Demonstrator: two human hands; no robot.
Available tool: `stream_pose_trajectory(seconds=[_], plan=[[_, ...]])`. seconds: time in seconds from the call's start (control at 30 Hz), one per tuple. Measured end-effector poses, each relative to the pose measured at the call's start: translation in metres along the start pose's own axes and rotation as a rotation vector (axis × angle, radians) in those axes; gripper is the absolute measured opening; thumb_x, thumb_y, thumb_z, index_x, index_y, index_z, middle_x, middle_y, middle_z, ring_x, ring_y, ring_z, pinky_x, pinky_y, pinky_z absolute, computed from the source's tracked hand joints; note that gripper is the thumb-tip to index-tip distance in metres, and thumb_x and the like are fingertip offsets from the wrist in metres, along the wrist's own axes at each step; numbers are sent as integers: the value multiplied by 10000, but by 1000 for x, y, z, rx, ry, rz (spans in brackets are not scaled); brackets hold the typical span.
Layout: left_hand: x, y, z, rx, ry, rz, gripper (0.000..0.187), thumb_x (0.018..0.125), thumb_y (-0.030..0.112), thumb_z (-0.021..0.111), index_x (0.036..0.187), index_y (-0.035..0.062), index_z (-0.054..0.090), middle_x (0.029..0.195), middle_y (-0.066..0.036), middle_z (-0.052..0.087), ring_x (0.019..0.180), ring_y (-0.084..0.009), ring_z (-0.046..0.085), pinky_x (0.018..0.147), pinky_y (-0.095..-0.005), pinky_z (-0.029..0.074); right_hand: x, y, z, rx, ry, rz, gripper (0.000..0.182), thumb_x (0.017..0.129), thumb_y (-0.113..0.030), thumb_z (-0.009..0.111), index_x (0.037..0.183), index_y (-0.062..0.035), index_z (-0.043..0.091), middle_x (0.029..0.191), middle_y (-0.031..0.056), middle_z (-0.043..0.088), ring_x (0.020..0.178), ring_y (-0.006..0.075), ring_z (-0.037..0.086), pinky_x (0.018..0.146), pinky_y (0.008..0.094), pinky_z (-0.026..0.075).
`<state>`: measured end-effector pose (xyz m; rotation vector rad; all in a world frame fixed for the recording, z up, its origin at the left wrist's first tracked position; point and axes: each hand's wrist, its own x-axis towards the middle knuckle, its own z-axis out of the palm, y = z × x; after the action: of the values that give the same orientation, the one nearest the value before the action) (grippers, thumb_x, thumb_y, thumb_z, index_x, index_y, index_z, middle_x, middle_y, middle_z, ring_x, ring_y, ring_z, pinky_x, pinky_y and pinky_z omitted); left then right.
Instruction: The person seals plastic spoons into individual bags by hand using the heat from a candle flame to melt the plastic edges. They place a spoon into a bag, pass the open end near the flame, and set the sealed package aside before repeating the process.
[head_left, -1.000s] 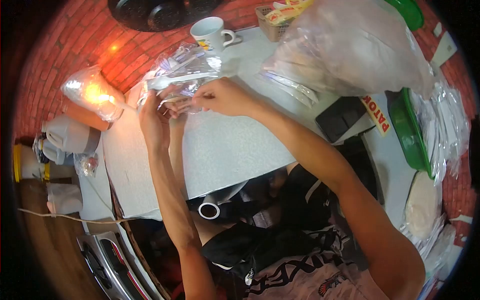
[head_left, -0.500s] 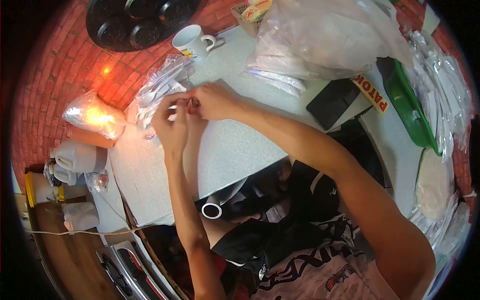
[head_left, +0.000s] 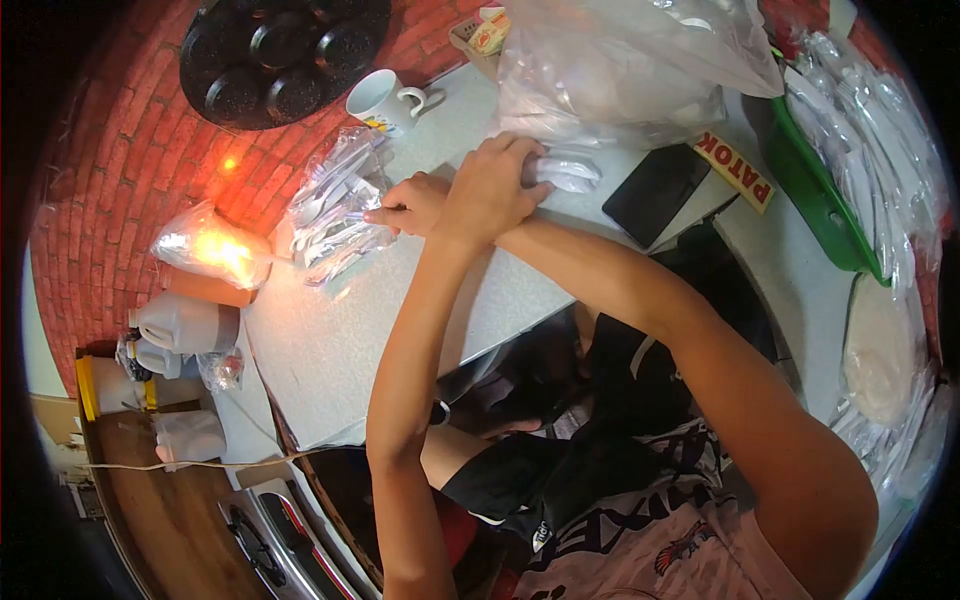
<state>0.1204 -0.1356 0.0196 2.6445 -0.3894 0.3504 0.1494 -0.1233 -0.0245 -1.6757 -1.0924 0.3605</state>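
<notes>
My left hand crosses over my right wrist. Its thumb and bent fingers close around the near end of clear plastic packets with white contents, lying beside the big bag. My right hand, fingers curled in a pinch, is at the right edge of a pile of clear-wrapped packets. White spoon-like shapes show through their wrapping. Between the right fingertips is the end of a thin clear packet, mostly hidden by the fingers.
A white mug and a large translucent bag stand at the back. Right are a dark phone, a PATOK strip and a green tray. A lit, plastic-wrapped lamp and a jug stand left.
My left hand has moved right from the pile, across my right wrist, to the packets by the big bag. My right hand has shifted slightly toward the pile's edge. The view has tilted a little.
</notes>
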Motion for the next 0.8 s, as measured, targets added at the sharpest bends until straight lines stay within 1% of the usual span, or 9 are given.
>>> stream_pose_trajectory(seconds=[0.23, 0.37, 0.4, 0.5, 0.57, 0.63, 0.67, 0.7, 0.8], plan=[[-11, -8, -15, -3, -121, -8, 330, 808, 213, 788, 1084, 65, 683, 1108, -140, 684, 998, -371, 647, 854, -430, 523, 3, 7, 8, -89, -54, -78, 484, 966, -496, 648, 807, -54, 762, 764, 100, 752, 679, 273, 709, 723, 433, 542], [-28, 5, -46, -346, 3, -216, 277, 842, 188, 814, 1041, 43, 687, 981, -88, 706, 880, -259, 670, 803, -366, 528, 17, 44, 24, -161, 83, -274, 492, 965, -495, 653, 785, -49, 755, 757, 88, 748, 705, 252, 719, 748, 427, 548], [-35, 6, -56, -464, 36, -377, 268, 854, 183, 822, 1030, 32, 688, 924, -64, 705, 830, -206, 666, 769, -339, 529, 12, 45, 20, -94, 24, -280, 377, 983, -402, 646, 1131, -57, 676, 1126, 121, 706, 1113, 204, 660, 977, 377, 508], [-57, -25, -61, -404, 381, -224, 233, 895, 174, 810, 991, 21, 662, 856, -39, 683, 744, -93, 631, 650, -257, 505, 14, 44, 26, -743, 131, -428, 399, 992, -314, 614, 1306, -69, 588, 1321, 106, 634, 1227, 162, 579, 1073, 361, 448], [-75, -59, -65, -288, 492, -208, 225, 899, 158, 804, 1016, 9, 683, 893, -64, 696, 755, -125, 635, 638, -279, 519, 20, 44, 21, -584, 216, -736, 326, 958, -209, 608, 1249, -65, 637, 1242, 99, 683, 1123, 202, 635, 1020, 387, 487], [-85, -56, -73, -665, 648, -383, 221, 965, 200, 741, 991, -7, 670, 918, -83, 689, 772, -133, 629, 647, -289, 526, 6, 21, 10, 298, -186, -18, 294, 918, -173, 629, 1188, -74, 688, 1146, 101, 726, 1050, 224, 669, 936, 413, 522], [-88, -63, -74, -675, 656, -371, 221, 965, 200, 741, 991, -7, 670, 918, -83, 689, 772, -133, 629, 647, -289, 526, 10, 23, 5, 44, -214, -17, 259, 884, -196, 697, 1110, -72, 723, 975, 109, 743, 872, 185, 696, 722, 372, 564], [-91, -73, -74, -718, 800, -329, 240, 991, 227, 706, 994, -8, 658, 913, -84, 680, 763, -135, 623, 617, -289, 519, 12, 22, 0, 27, -211, -17, 259, 884, -196, 697, 1110, -72, 723, 975, 109, 743, 872, 185, 696, 722, 372, 564], [-111, -107, -70, -811, 989, -350, 276, 1026, 273, 652, 1008, -3, 642, 906, -86, 666, 750, -138, 618, 570, -286, 506, 4, -3, -14, 396, -214, 18, 271, 927, -266, 733, 1126, -83, 717, 764, 24, 655, 611, 83, 600, 475, 245, 461]])
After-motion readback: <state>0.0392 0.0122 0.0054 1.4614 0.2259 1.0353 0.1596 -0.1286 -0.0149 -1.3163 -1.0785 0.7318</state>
